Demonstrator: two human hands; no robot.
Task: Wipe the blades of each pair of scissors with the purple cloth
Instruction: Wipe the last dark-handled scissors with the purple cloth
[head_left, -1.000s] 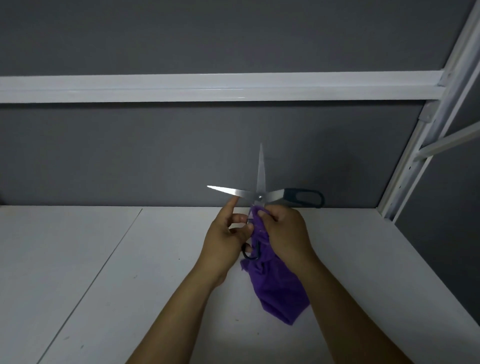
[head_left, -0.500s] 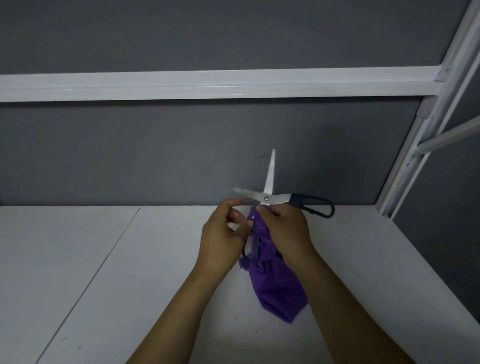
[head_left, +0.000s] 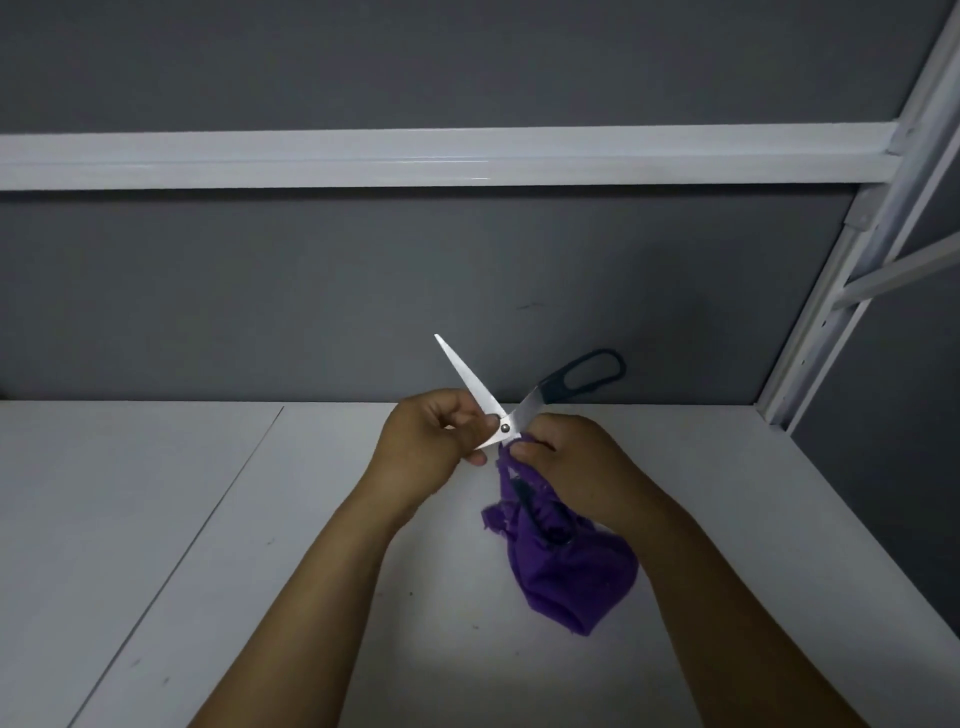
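Nearest, two bare forearms reach in over the front edge of the desk (head_left: 156, 519), above its middle. The purple cloth (head_left: 571, 577) hangs in a bunch from the right hand (head_left: 576, 467), its lower end close over the desk top, though I cannot tell whether it touches. That hand is clenched round the top of the cloth. A dark loop showing through the folds is probably one handle of the scissors (head_left: 505, 427), so the hand likely holds that too.

Just to its left, the left hand (head_left: 426, 447) has its fingers curled in and pinches the scissors beside the pivot, where the lower blade disappears into the hand. The scissors are held up off the desk between both hands and spread wide. One bare blade points up and left toward the back edge, and the free dark handle sticks up and right.

As for progress, the cloth sits at the pivot and touches neither blade along its length. The upright blade looks bright, but I cannot tell whether it has been wiped. This looks like the middle of work on this pair. No other pair is in view, so the rest cannot be judged.

Beyond the back edge stands a grey wall (head_left: 311, 291) with a white rail (head_left: 415, 156), and a white post (head_left: 831, 312) rises at the back right corner
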